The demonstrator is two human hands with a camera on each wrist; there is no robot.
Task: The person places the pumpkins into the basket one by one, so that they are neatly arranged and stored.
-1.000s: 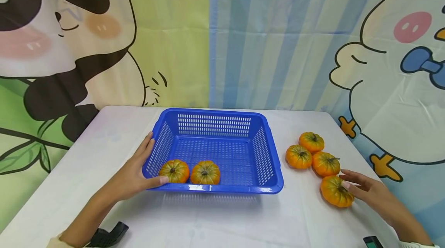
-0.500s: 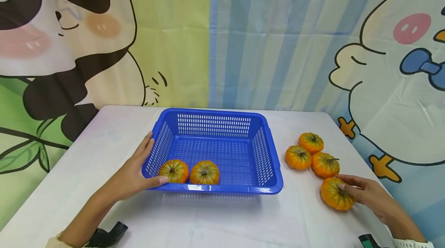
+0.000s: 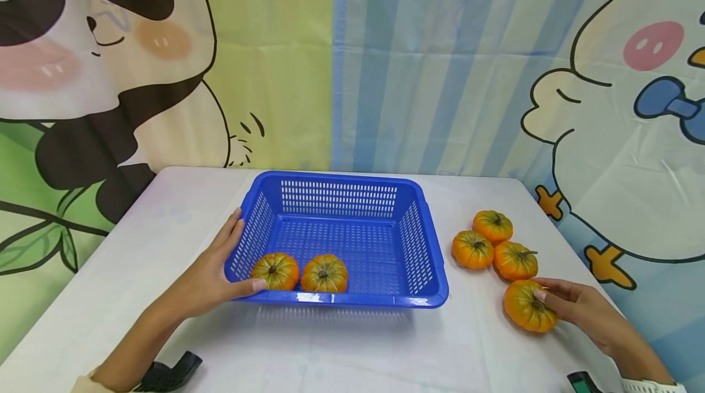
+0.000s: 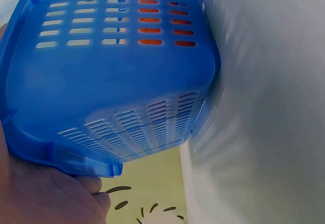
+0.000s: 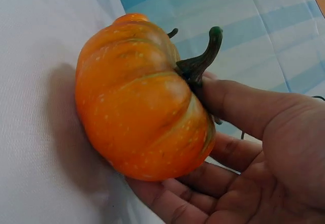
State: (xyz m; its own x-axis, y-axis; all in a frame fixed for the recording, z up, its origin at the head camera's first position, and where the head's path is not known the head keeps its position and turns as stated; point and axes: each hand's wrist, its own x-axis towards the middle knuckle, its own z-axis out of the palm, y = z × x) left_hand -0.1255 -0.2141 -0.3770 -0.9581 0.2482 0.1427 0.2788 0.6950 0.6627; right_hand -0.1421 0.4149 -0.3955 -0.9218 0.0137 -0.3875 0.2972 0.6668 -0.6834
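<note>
Head view: blue basket (image 3: 341, 231) sits mid-tabletop (image 3: 330, 356), long side facing the wearer, within reach of both arms. Left hand (image 3: 212, 280) has it at the near left corner; grip pinches the rim, thumb over the front edge, fingers along the outer left side. Probable reason: to steady the light-looking basket while leaving its opening unobstructed. Two pumpkins, the left one (image 3: 275, 271) and the right one (image 3: 324, 273), lie side by side against the front wall inside. Right hand (image 3: 592, 316), well to the right of the basket, pinches the nearest pumpkin (image 3: 525, 307) from its right side. Three loose pumpkins (image 3: 472, 250) cluster just beyond it, between basket and tabletop edge; the spacing presumably suits the right arm. Left wrist view: palm lies beneath the rim, fingertips at the corner; the hand takes the overhanging lip, apparently because it offers a ready hold. Orange shows through the slots. Right wrist view: thumb presses beside the curved stem (image 5: 205, 59), fingers support the underside, likely to hold the rounded body without slipping. Contact between this pumpkin and the tabletop: cannot tell.
</note>
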